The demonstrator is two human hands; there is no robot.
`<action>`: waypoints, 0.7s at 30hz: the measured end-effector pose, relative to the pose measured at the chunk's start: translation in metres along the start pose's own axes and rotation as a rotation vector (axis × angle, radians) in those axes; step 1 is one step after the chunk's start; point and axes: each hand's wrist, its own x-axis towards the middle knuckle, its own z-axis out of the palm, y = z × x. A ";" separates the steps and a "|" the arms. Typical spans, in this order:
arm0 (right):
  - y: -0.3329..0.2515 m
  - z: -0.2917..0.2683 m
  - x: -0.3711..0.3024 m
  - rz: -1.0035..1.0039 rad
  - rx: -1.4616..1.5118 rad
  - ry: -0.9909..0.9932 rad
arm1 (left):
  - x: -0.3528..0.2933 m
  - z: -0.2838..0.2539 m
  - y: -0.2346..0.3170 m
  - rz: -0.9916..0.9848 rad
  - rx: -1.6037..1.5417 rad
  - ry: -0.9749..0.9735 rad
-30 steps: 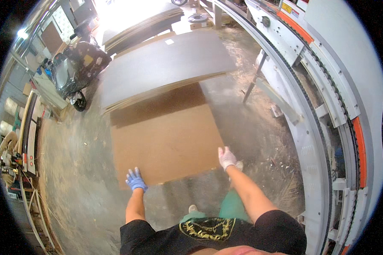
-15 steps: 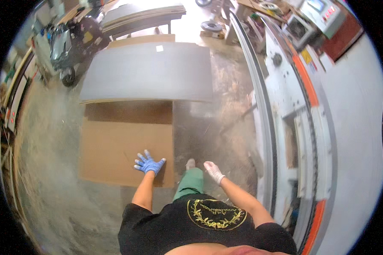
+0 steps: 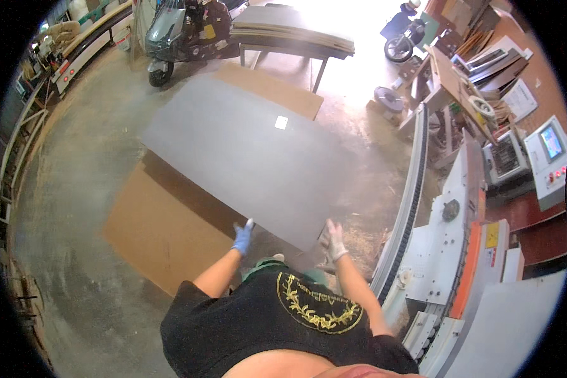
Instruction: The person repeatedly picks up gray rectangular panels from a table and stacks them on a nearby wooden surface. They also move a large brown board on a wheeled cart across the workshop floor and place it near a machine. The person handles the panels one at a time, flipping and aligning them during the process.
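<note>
A large grey panel point(image 3: 252, 157) lies in front of me on a stack, with a small white label point(image 3: 281, 123) on its far part. My left hand point(image 3: 242, 238), in a blue glove, is at the panel's near long edge with thumb and fingers apart. In a whitish glove, my right hand point(image 3: 336, 241) is beside the panel's near right corner, fingers spread and a little blurred. Whether either hand touches the panel I cannot tell. Under and left of the panel, a brown board point(image 3: 164, 233) lies low near the floor.
An orange-and-white machine point(image 3: 447, 252) with a long rail point(image 3: 409, 195) runs along my right, its control panel point(image 3: 551, 151) beyond. Behind the grey panel stand a table with stacked boards point(image 3: 296, 31) and a scooter point(image 3: 170, 38). A motorcycle point(image 3: 403, 41) is farther back.
My left hand has left the brown board and moved to the grey panel's near edge. My right hand has come forward to its corner. The view has turned right and closer to the panel.
</note>
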 end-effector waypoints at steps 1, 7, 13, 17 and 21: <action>-0.038 0.018 0.001 0.006 0.066 -0.052 | 0.002 0.022 0.005 -0.045 -0.203 -0.140; -0.076 0.011 0.139 -0.180 0.191 -0.209 | 0.008 0.096 0.022 -0.106 -0.715 -0.329; -0.150 0.029 0.159 -0.146 -0.206 -0.273 | 0.013 0.127 0.026 -0.002 -0.781 -0.104; -0.149 0.021 0.175 0.088 -0.093 -0.414 | 0.039 0.122 -0.003 -0.047 -0.871 -0.001; -0.144 0.012 0.203 0.210 -0.073 -0.442 | 0.044 0.135 -0.009 -0.027 -0.832 0.118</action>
